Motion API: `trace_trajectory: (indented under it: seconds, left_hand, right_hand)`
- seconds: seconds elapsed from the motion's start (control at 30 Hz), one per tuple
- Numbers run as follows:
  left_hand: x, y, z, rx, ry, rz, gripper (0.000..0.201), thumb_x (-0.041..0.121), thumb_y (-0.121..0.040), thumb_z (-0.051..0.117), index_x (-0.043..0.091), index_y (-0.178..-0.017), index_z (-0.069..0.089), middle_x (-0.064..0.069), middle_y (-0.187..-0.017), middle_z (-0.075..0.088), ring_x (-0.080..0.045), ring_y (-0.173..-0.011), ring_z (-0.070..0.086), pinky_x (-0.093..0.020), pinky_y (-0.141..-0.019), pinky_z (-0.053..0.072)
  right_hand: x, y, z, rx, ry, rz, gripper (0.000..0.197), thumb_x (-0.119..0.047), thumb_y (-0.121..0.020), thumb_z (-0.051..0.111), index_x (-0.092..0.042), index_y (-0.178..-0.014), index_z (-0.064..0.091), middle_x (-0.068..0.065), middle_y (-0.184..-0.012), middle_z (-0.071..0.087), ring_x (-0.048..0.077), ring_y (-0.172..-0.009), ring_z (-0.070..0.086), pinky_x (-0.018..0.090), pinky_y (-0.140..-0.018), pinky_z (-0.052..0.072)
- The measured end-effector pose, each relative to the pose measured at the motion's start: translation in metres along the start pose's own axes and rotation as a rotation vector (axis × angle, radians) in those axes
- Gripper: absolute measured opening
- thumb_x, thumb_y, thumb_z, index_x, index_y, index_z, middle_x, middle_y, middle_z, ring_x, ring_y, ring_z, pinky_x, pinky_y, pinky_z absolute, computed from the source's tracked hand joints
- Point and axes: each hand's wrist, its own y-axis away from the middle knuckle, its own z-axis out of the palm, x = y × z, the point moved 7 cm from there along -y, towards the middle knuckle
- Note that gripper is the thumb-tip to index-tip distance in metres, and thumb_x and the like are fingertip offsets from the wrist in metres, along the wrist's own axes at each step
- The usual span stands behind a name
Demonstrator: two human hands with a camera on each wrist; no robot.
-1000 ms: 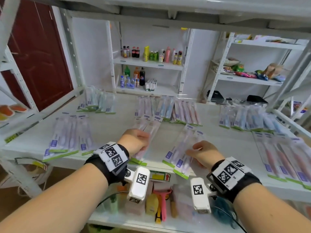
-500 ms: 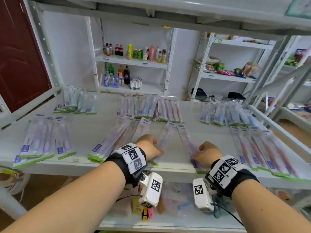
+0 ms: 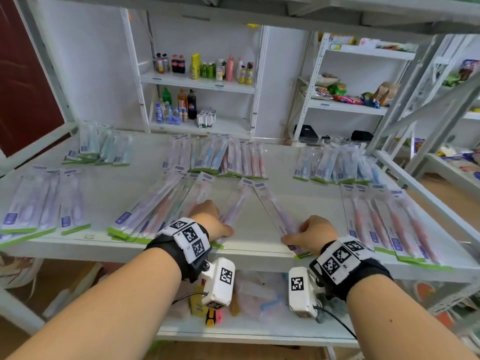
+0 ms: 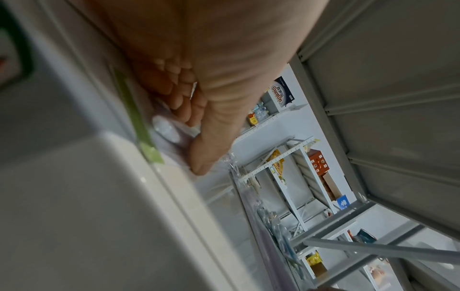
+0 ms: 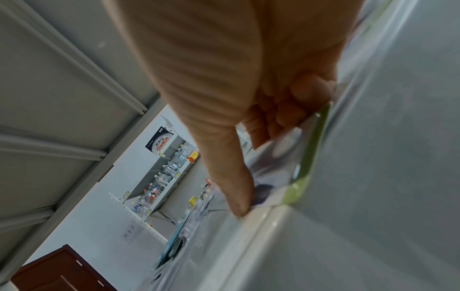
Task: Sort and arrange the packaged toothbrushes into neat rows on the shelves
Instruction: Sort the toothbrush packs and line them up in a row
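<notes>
Left hand (image 3: 213, 221) pinches the near end of one pack (image 3: 235, 209), thumb laid flat on the clear film and fingers (image 4: 174, 94) curled under beside the green strip. Right hand (image 3: 310, 233) pinches a second pack (image 3: 275, 213) the same way; in the right wrist view its thumb presses the printed corner while the fingers (image 5: 293, 110) fold beneath the edge. Both packs lie flat on the shelf (image 3: 249, 252) at its front lip, far ends nearly meeting and near ends splayed apart in an inverted V.

The step in hand appears to be squaring these two into the front row. It would go best by swinging each near end inward about its far end until the packs run parallel, then sliding them so their green strips line up with the shelf lip. A low, flat slide should serve better than a lift, since the film looks slippery and flexible.

Left of the pair, a fanned pile (image 3: 155, 211) overlaps untidily and touches the left pack's side; a careless sweep could drag it along. Right of the pair, a row (image 3: 387, 222) of pink brushes already lies straight and gives the spacing to copy. Behind, three groups (image 3: 220, 159) sit along the back.
</notes>
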Motion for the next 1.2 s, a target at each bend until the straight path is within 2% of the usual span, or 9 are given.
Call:
trace_trajectory:
  seconds: [0.13,0.3,0.4,0.53,0.6,0.87,1.0,1.13,1.2]
  left_hand:
    - [-0.001,0.002,0.004,0.008,0.05,-0.005,0.045,0.037,-0.064,0.075,0.014,-0.096,0.055,-0.001,-0.093,0.062,-0.021,-0.085,0.06,-0.03,-0.071,0.049]
    - [0.003,0.006,0.007,-0.015,0.155,0.053,0.02,0.036,-0.074,0.066,0.021,-0.073,0.054,0.002,-0.068,0.056,-0.016,-0.062,0.054,-0.023,-0.051,0.037]
    - [0.003,0.01,0.008,-0.006,0.2,0.081,0.018,0.038,-0.082,0.061,0.021,-0.077,0.057,0.0,-0.072,0.059,-0.02,-0.068,0.055,-0.025,-0.057,0.039]
    - [-0.003,0.014,0.009,0.027,0.326,0.06,0.035,0.04,-0.09,0.054,0.013,-0.111,0.061,-0.011,-0.108,0.066,-0.026,-0.098,0.061,-0.031,-0.083,0.044]
    - [-0.004,0.017,0.008,0.055,0.39,0.028,0.038,0.042,-0.091,0.052,0.014,-0.116,0.06,-0.009,-0.113,0.064,-0.025,-0.103,0.058,-0.029,-0.085,0.041]
    - [-0.009,0.022,0.006,0.144,0.496,-0.016,0.019,0.045,-0.09,0.053,0.026,-0.087,0.056,0.003,-0.091,0.058,-0.019,-0.09,0.052,-0.026,-0.07,0.037]
    - [-0.013,0.025,0.006,0.19,0.52,-0.033,0.024,0.046,-0.089,0.053,0.031,-0.072,0.046,0.012,-0.08,0.047,-0.017,-0.089,0.045,-0.022,-0.066,0.033]
    - [-0.018,0.024,0.01,0.198,0.543,-0.028,0.02,0.046,-0.089,0.053,0.027,-0.084,0.056,0.007,-0.101,0.046,-0.013,-0.094,0.042,-0.024,-0.078,0.03]
    - [-0.018,0.026,0.009,0.213,0.586,0.001,0.034,0.047,-0.088,0.054,0.018,-0.103,0.061,0.007,-0.106,0.042,-0.011,-0.096,0.041,-0.022,-0.083,0.026]
  right_hand:
    - [0.003,-0.001,0.001,0.005,-0.089,-0.035,0.052,-0.045,-0.051,0.082,-0.016,-0.08,0.049,-0.001,-0.076,0.058,0.01,-0.065,0.055,0.025,-0.049,0.037]
    - [0.008,-0.001,-0.003,-0.005,-0.212,-0.088,0.044,-0.034,-0.059,0.083,-0.017,-0.082,0.05,-0.002,-0.079,0.056,0.01,-0.067,0.052,0.024,-0.051,0.036]
    - [0.01,0.0,-0.008,-0.035,-0.234,-0.162,0.028,-0.033,-0.069,0.076,-0.015,-0.079,0.057,0.001,-0.076,0.059,0.013,-0.068,0.054,0.025,-0.053,0.038]
    - [0.021,-0.002,-0.013,-0.032,-0.37,-0.198,0.021,-0.031,-0.075,0.07,-0.013,-0.079,0.061,0.004,-0.077,0.062,0.016,-0.068,0.055,0.028,-0.056,0.04]
    - [0.027,-0.003,-0.013,-0.022,-0.457,-0.205,0.022,-0.032,-0.075,0.07,-0.012,-0.08,0.062,0.006,-0.077,0.063,0.021,-0.07,0.057,0.03,-0.06,0.043]
    - [0.032,-0.005,-0.01,-0.04,-0.57,-0.249,0.03,-0.046,-0.061,0.07,-0.021,-0.075,0.062,0.0,-0.067,0.063,0.015,-0.06,0.059,0.02,-0.042,0.041]
    - [0.036,-0.007,-0.008,-0.059,-0.623,-0.233,0.042,-0.052,-0.047,0.067,-0.021,-0.075,0.064,0.002,-0.068,0.065,0.022,-0.062,0.062,0.03,-0.05,0.05]
    - [0.038,-0.005,-0.007,-0.057,-0.684,-0.198,0.049,-0.053,-0.044,0.068,-0.018,-0.077,0.065,0.008,-0.072,0.068,0.029,-0.067,0.064,0.043,-0.063,0.055]
    - [0.037,-0.002,-0.009,-0.047,-0.716,-0.177,0.047,-0.05,-0.045,0.069,-0.014,-0.075,0.065,0.012,-0.072,0.067,0.032,-0.067,0.064,0.047,-0.067,0.055]
